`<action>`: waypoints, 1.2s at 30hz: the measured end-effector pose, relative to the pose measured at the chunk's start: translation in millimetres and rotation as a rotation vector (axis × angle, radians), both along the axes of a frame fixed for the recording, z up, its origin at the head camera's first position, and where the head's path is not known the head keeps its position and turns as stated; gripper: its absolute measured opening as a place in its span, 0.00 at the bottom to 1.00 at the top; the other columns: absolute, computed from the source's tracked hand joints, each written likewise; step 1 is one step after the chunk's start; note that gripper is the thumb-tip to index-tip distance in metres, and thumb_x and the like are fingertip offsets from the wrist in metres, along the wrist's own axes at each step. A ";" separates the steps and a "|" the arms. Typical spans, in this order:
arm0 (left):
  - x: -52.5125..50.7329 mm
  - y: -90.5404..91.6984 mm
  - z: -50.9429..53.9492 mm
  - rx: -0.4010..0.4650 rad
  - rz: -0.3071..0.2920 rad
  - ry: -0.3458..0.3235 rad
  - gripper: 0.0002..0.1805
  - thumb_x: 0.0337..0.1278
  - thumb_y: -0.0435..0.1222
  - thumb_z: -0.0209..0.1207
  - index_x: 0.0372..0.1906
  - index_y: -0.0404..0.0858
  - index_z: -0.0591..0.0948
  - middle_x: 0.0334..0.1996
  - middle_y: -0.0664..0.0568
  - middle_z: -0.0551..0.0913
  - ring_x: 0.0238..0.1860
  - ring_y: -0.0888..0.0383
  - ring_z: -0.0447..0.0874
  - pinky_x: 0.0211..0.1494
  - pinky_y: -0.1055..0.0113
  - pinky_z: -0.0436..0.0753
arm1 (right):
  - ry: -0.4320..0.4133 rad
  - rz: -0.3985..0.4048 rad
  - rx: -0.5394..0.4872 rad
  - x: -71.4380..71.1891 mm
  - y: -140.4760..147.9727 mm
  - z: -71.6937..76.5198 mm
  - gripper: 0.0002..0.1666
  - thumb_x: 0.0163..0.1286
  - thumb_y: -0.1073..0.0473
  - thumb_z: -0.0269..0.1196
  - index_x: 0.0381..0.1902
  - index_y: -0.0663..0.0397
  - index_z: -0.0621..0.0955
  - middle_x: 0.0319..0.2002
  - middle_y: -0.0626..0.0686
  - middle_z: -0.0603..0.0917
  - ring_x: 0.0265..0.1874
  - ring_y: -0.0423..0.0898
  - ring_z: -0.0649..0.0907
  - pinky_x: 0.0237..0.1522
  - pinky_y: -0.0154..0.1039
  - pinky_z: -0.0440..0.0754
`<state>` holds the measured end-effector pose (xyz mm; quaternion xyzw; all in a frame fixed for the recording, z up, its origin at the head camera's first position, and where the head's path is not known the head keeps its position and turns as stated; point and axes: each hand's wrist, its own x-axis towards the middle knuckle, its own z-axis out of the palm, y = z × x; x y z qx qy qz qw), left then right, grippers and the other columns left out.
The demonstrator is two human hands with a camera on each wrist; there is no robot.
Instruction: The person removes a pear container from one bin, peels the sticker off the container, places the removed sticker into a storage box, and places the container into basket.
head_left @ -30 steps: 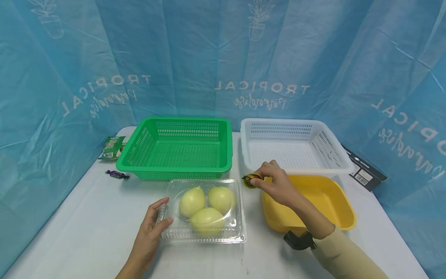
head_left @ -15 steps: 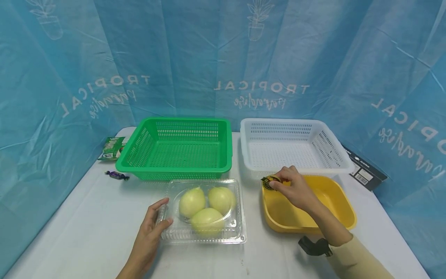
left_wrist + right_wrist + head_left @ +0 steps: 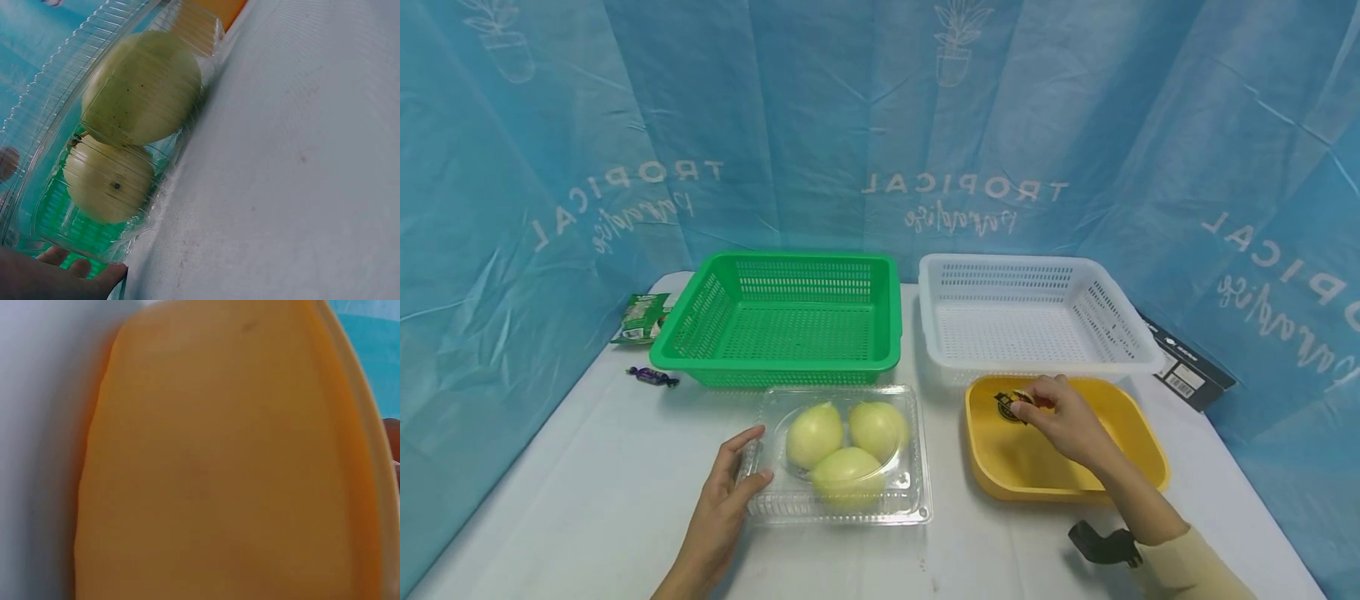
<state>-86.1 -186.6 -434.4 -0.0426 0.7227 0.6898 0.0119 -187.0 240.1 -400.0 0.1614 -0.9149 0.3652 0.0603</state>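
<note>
A clear plastic box (image 3: 763,504) with three pale green-yellow round fruits (image 3: 847,477) inside lies at the near middle of the table. My left hand (image 3: 718,508) holds the box by its left side, thumb on the near part and fingers along the edge; in the left wrist view its fingers (image 3: 80,269) touch the box's end. Over the yellow tub (image 3: 1000,467), my right hand (image 3: 1067,425) pinches a small black-and-gold round item (image 3: 1013,407) between thumb and fingers. Most of the right wrist view is filled by the tub (image 3: 212,456), with a bit of the hand at its right edge.
Behind stand a green basket (image 3: 801,365) and a white basket (image 3: 1037,365). A green packet (image 3: 640,318) and a purple wrapped candy (image 3: 652,377) lie at the left. A black package (image 3: 1191,375) lies by the white basket's right side. Blue curtains (image 3: 812,108) surround the table.
My right hand has carried the round item rightward and a little nearer, from between the clear box and the tub to over the tub. The left hand and the box have stayed in place.
</note>
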 end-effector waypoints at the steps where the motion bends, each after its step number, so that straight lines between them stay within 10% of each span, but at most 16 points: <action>1: 0.0 0.0 -0.1 0.001 0.000 0.001 0.31 0.64 0.36 0.53 0.69 0.44 0.58 0.76 0.48 0.42 0.76 0.43 0.22 0.72 0.34 0.34 | -0.018 -0.005 0.009 0.0 2.7 -0.5 0.08 0.63 0.54 0.64 0.25 0.46 0.80 0.29 0.45 0.78 0.36 0.41 0.70 0.41 0.33 0.73; 16: 0.4 0.0 -1.0 0.002 -0.004 0.022 0.30 0.63 0.34 0.53 0.69 0.43 0.58 0.76 0.47 0.43 0.75 0.42 0.22 0.71 0.34 0.32 | -0.120 -0.002 0.091 -8.0 38.1 -14.4 0.11 0.62 0.56 0.65 0.22 0.52 0.77 0.21 0.47 0.71 0.20 0.36 0.66 0.21 0.30 0.62; 36: 0.9 -0.6 -0.6 0.010 -0.011 0.023 0.30 0.64 0.34 0.52 0.69 0.43 0.57 0.76 0.48 0.40 0.75 0.42 0.21 0.71 0.33 0.32 | -0.186 0.033 0.230 -9.6 49.0 -24.8 0.09 0.61 0.57 0.65 0.25 0.50 0.77 0.19 0.45 0.69 0.21 0.37 0.67 0.22 0.30 0.61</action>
